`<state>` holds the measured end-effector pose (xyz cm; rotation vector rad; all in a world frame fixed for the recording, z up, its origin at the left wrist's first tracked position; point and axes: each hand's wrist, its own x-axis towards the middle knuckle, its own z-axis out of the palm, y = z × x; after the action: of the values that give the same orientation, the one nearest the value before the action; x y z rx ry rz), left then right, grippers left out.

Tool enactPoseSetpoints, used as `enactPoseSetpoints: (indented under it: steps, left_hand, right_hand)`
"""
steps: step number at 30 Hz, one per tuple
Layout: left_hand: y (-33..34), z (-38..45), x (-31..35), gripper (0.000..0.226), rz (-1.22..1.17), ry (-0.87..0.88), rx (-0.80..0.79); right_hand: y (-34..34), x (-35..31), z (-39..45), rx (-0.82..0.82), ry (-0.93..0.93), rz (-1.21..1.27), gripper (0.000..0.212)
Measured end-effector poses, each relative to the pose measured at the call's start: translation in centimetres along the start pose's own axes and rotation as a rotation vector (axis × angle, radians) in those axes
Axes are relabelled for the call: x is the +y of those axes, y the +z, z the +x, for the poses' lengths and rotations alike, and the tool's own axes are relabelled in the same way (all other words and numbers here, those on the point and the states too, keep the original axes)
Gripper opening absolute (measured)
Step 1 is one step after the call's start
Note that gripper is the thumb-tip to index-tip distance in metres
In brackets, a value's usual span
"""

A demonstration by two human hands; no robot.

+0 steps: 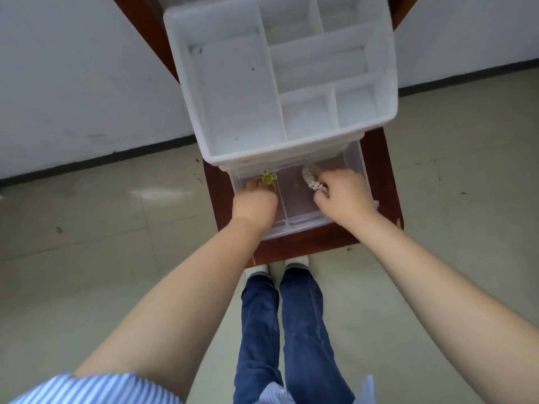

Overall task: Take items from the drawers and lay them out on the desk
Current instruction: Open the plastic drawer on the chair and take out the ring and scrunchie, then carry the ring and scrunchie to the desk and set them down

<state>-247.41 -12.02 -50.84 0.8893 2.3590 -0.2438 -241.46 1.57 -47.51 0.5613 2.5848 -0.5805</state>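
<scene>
Clear plastic drawer (294, 220) juts near the desk (376, 158) edge, your left hand (255, 201) curled over a yellow-green item (266, 178), your right hand (342, 192) pinching a pale beaded item (309, 177).

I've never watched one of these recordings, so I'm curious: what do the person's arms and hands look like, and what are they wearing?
Both forearms are bare down to the left hand and the right hand: no gloves, and no watch or rings that I can make out. Short sleeves with blue and white stripes show at the bottom edge. Below are blue jeans and light-coloured shoes.
</scene>
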Motion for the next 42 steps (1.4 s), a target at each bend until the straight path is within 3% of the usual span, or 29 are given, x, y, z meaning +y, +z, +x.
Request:
enactPoseSetpoints:
  steps: [3, 6, 9, 11, 15, 20, 24, 30, 34, 38, 42]
  left_hand:
    - [-0.8, -1.2, -0.1, 0.030, -0.096, 0.051, 0.076]
    - [-1.9, -3.2, -0.3, 0.022, -0.359, 0.003, 0.211]
    - [-3.0, -6.2, -0.9, 0.019, -0.483, 0.004, 0.278]
    - [-3.5, -7.9, -1.6, 0.017, -0.518, -0.008, 0.291]
    - [-4.3, -9.7, -3.2, 0.015, -0.567, -0.184, 0.363]
    - [-4.8, -11.5, -4.9, 0.014, -0.574, -0.375, 0.444]
    - [-5.8, -11.8, -5.7, 0.015, -0.573, -0.424, 0.392]
    - [-10.8, -10.8, -3.3, 0.018, -0.579, -0.155, 0.325]
    - [-15.6, -9.6, 0.4, 0.029, -0.407, 0.091, 0.163]
    - [-20.8, -10.5, 6.7, 0.029, -0.144, 0.396, 0.114]
    - [-24.5, -15.0, 15.3, 0.025, 0.223, 0.717, 0.180]
  right_hand:
    - [-0.4, -0.2, -4.6, -0.020, -0.035, 0.139, 0.018]
    - [1.1, 0.1, -7.7, -0.209, 0.204, 0.388, 0.018]
    - [3.4, 0.0, -7.5, -0.381, 0.364, 0.416, 0.023]
    - [4.0, -1.2, -6.4, -0.320, 0.395, 0.447, 0.031]
    - [3.5, -4.5, -3.2, -0.195, 0.352, 0.568, 0.027]
    - [0.8, -7.4, 2.7, -0.198, 0.323, 0.488, 0.026]
    - [-0.6, -7.3, 3.0, -0.199, 0.322, 0.299, 0.026]
    - [-3.6, -5.6, -3.1, -0.060, 0.188, 0.132, 0.027]
    - [-9.4, -3.7, -8.0, 0.180, 0.152, -0.005, 0.026]
    - [-14.7, -0.9, -15.5, 0.381, 0.283, -0.120, 0.024]
    - [-17.7, 1.2, -26.8, 0.536, 0.560, -0.095, 0.023]
